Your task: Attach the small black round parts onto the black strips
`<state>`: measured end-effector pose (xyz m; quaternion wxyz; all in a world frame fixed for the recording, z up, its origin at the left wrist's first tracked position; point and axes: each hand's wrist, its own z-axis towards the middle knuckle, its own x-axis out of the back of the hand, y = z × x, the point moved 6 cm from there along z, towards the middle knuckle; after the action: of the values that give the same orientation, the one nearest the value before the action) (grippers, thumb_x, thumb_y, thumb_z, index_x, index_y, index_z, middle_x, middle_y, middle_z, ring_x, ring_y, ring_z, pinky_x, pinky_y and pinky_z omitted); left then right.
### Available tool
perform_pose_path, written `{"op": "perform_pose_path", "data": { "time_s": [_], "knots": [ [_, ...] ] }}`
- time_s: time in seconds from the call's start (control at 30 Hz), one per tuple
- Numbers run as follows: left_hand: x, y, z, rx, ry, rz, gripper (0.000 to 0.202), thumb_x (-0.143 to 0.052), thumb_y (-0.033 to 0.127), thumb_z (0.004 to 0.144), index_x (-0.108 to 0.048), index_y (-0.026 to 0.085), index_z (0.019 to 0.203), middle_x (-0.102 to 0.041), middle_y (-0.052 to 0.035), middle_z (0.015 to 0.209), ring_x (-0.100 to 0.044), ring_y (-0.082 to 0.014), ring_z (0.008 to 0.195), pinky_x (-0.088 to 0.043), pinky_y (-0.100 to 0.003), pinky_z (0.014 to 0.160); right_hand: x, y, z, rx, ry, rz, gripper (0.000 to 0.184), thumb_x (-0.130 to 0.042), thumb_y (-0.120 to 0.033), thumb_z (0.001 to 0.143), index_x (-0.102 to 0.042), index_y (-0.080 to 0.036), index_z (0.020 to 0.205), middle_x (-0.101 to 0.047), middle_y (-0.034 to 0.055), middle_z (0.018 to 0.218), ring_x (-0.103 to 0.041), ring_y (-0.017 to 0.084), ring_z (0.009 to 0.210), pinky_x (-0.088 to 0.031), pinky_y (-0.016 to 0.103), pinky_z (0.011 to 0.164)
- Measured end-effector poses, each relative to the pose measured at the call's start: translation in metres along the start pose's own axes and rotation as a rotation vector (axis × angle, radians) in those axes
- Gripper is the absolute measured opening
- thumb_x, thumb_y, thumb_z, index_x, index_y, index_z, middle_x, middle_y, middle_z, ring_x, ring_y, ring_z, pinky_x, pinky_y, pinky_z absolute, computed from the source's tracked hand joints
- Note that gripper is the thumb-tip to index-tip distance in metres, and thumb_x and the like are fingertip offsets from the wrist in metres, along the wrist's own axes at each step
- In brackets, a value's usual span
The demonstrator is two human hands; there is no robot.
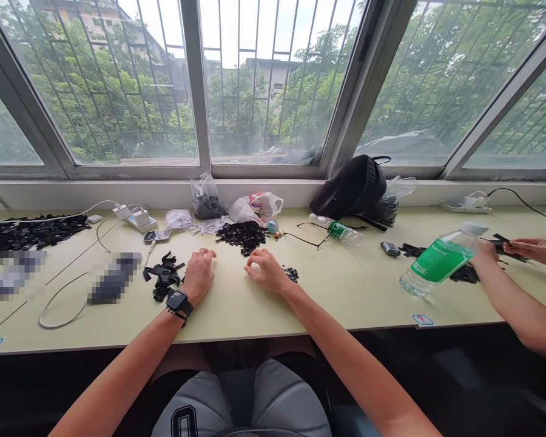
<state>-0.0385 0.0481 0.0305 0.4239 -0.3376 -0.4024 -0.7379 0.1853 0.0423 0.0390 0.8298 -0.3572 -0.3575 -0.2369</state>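
Observation:
My left hand (199,274) rests on the table (236,315), a dark watch on its wrist. Its fingers are curled together, and anything between them is too small to make out. Just left of it lies a loose heap of black strips (164,274). My right hand (267,271) is closed with thumb and index finger bent into a loop; whatever they may pinch cannot be seen. Beside that hand are small dark shiny pieces (292,274). Beyond both hands sits a pile of black pieces (243,235).
A tilted water bottle (443,258) stands right, near another person's hands (530,249) holding black strips. Further back are a black bag (350,188), a lying bottle (339,229), plastic bags (256,207), a charging device (157,235) and a power strip (141,220). More black strips (36,233) lie far left.

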Motion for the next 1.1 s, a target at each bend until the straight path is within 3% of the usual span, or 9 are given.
{"op": "perform_pose_path", "data": {
  "time_s": [0.17, 0.3, 0.43, 0.5, 0.57, 0.77, 0.97, 1.07, 1.1],
  "knots": [
    [0.002, 0.003, 0.002, -0.098, 0.051, -0.188, 0.049, -0.043, -0.009, 0.073, -0.069, 0.019, 0.104, -0.063, -0.0112, 0.105, -0.061, -0.0272, 0.099, -0.053, -0.042, 0.091, 0.0, 0.0, 0.0, -0.008, 0.001, 0.015, 0.01, -0.07, -0.021, 0.092, -0.067, -0.022, 0.083, -0.069, 0.0057, 0.099, -0.059, 0.024, 0.101, -0.047, 0.041, 0.095],
    [0.01, 0.015, 0.004, -0.156, 0.098, -0.459, 0.035, -0.045, 0.001, 0.089, -0.069, 0.02, 0.106, -0.065, -0.0094, 0.108, -0.065, -0.0236, 0.101, -0.055, -0.041, 0.092, 0.006, -0.003, 0.002, -0.008, 0.04, 0.04, 0.002, -0.068, -0.021, 0.093, -0.069, -0.022, 0.092, -0.07, 0.0063, 0.1, -0.059, 0.025, 0.103, -0.047, 0.042, 0.097],
    [0.0, 0.032, 0.003, -0.175, -0.112, -0.841, 0.017, -0.059, 0.025, 0.097, -0.068, 0.02, 0.112, -0.068, -0.009, 0.116, -0.071, -0.0207, 0.099, -0.059, -0.035, 0.085, 0.009, -0.015, 0.001, 0.02, 0.02, 0.159, 0.023, -0.075, -0.034, 0.092, -0.068, -0.023, 0.111, -0.072, 0.0074, 0.111, -0.061, 0.026, 0.11, -0.047, 0.042, 0.1],
    [-0.008, 0.039, 0.0, -0.165, -0.252, -0.976, 0.02, -0.065, 0.035, 0.097, -0.067, 0.019, 0.109, -0.071, -0.0091, 0.11, -0.072, -0.0208, 0.096, -0.059, -0.034, 0.083, 0.005, -0.021, 0.001, 0.039, -0.044, 0.253, 0.032, -0.078, -0.041, 0.089, -0.068, -0.024, 0.114, -0.072, 0.0067, 0.113, -0.062, 0.024, 0.108, -0.05, 0.037, 0.093],
    [-0.011, 0.043, -0.002, -0.146, -0.331, -1.05, 0.026, -0.068, 0.041, 0.095, -0.067, 0.017, 0.105, -0.072, -0.0085, 0.103, -0.072, -0.0207, 0.094, -0.059, -0.034, 0.083, -0.001, -0.021, 0.001, 0.026, -0.087, 0.325, 0.026, -0.075, -0.043, 0.091, -0.069, -0.023, 0.106, -0.073, 0.0051, 0.105, -0.064, 0.021, 0.098, -0.05, 0.031, 0.081],
    [-0.012, 0.045, -0.003, -0.095, -0.329, -1.076, 0.028, -0.071, 0.044, 0.092, -0.068, 0.017, 0.101, -0.072, -0.0065, 0.096, -0.072, -0.0209, 0.092, -0.061, -0.037, 0.087, -0.011, -0.009, 0.003, -0.048, -0.107, 0.348, 0.021, -0.065, -0.036, 0.097, -0.07, -0.02, 0.084, -0.07, 0.0005, 0.079, -0.058, 0.014, 0.071, -0.044, 0.026, 0.066],
    [-0.013, 0.042, -0.001, -0.13, -0.272, -0.973, 0.014, -0.062, 0.022, 0.089, -0.071, 0.017, 0.099, -0.073, -0.0074, 0.098, -0.071, -0.0198, 0.09, -0.061, -0.036, 0.084, -0.01, -0.022, -0.003, 0.076, -0.219, 0.299, 0.021, -0.085, -0.037, 0.081, -0.072, -0.021, 0.086, -0.069, 0.0029, 0.091, -0.062, 0.018, 0.087, -0.048, 0.028, 0.075],
    [-0.011, 0.044, -0.003, -0.146, -0.297, -0.971, 0.015, -0.065, 0.022, 0.088, -0.071, 0.016, 0.101, -0.074, -0.0081, 0.098, -0.072, -0.0206, 0.091, -0.061, -0.037, 0.085, -0.011, -0.024, -0.003, 0.08, -0.22, 0.272, 0.003, -0.076, -0.023, 0.087, -0.073, -0.022, 0.086, -0.068, 0.0028, 0.09, -0.062, 0.018, 0.087, -0.049, 0.029, 0.079],
    [-0.01, 0.046, -0.005, -0.156, -0.312, -0.971, 0.017, -0.068, 0.024, 0.088, -0.071, 0.017, 0.103, -0.075, -0.0085, 0.1, -0.072, -0.021, 0.091, -0.061, -0.037, 0.085, -0.012, -0.023, -0.002, 0.071, -0.215, 0.268, 0.005, -0.072, -0.019, 0.088, -0.073, -0.022, 0.085, -0.068, 0.0027, 0.088, -0.062, 0.018, 0.086, -0.049, 0.029, 0.079]
  ]
}}
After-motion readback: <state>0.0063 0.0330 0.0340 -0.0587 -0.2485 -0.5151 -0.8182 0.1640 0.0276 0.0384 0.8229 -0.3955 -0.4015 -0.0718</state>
